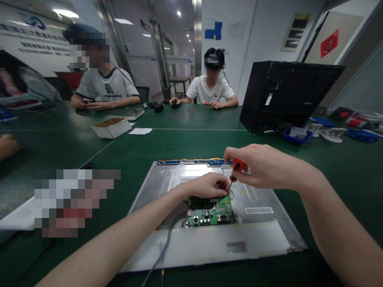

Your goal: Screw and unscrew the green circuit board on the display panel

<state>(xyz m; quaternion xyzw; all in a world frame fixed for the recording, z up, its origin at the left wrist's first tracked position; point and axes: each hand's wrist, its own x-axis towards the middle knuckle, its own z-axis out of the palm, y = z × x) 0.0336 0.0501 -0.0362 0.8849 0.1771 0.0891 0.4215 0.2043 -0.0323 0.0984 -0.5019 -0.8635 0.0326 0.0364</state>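
Note:
A metal display panel (263,231) lies flat on the green table, with a green circuit board (209,215) on its middle. My right hand (254,165) is closed around a red and black screwdriver (237,169), tilted with its shaft pointing down at the board's upper right corner. Beside that tip, my left hand (211,185) rests over the board's top edge with curled fingers; what they hold, if anything, is hidden. A grey cable (169,239) runs from the board's left side over the panel's near edge. A blue strip board (191,162) lines the panel's far edge.
A black monitor housing (284,95) stands at the back right, near a blue tray (297,135). An open box (112,128) and papers (140,131) lie back left. Other people sit around the green table (185,143); a person's hand (8,147) shows at far left.

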